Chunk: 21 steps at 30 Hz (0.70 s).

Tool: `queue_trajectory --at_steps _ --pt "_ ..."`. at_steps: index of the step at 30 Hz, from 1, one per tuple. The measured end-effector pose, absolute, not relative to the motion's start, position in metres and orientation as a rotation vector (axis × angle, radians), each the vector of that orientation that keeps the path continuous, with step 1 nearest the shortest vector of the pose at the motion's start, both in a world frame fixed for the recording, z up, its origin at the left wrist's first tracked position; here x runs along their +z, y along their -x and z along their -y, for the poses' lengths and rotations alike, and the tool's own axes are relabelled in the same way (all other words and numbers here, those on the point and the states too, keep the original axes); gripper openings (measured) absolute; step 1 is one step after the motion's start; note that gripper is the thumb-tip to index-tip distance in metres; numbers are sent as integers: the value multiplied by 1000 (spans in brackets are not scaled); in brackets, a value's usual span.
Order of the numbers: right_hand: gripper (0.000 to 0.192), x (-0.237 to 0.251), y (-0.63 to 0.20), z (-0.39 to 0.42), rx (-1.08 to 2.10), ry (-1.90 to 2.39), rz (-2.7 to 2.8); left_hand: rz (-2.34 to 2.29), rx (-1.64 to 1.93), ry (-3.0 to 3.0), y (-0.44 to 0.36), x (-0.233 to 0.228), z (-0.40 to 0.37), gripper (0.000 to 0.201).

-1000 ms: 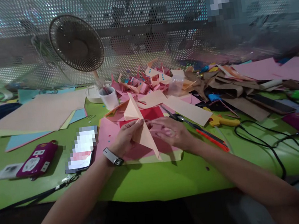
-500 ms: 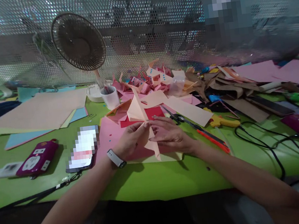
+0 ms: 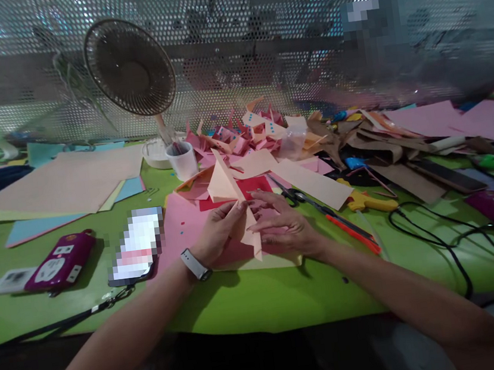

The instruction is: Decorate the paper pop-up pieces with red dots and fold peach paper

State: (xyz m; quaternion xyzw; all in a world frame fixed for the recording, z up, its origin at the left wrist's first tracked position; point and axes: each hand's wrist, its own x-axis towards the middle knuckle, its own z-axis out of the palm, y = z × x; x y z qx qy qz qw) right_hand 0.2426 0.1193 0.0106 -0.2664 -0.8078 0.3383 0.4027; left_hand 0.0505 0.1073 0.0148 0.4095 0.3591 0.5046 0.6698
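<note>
Peach folded paper (image 3: 229, 194) at centre, raised over pink sheet (image 3: 180, 226), partly creased into pointed shape; more folds likely remain. Left hand (image 3: 217, 232) pinches its edge; right hand (image 3: 281, 226) pinches opposite side. Scissors (image 3: 291, 194) at 2 o'clock, phone (image 3: 135, 247) at 9, fan (image 3: 130, 67) at 11 on green surface (image 3: 261, 297).

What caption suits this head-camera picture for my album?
Both hands, left hand and right hand, pinch a peach folded paper above a cluttered green table.

Green worktop (image 3: 261, 300): paper sheets (image 3: 64, 183) left of the phone (image 3: 136, 246); scissors (image 3: 291, 194) and black cable (image 3: 452, 244) to its right.
</note>
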Motion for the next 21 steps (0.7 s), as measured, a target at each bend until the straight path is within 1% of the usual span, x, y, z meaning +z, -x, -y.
queue_trajectory --at_steps 5,7,12,17,21 --pt "10 6 -237 -116 935 674 1888 -797 1156 -918 -54 16 -105 37" --pt "12 4 -235 -115 998 743 1798 -823 1169 -928 -55 15 -104 38" --pt "26 3 -231 -115 1098 907 1728 -883 1158 -1043 -56 10 -103 37" --pt "27 4 -231 -117 1025 934 1791 -846 1191 -1087 -57 8 -104 34" --pt "26 5 -232 -118 1059 914 1762 -831 1177 -1053 -56 8 -104 32"
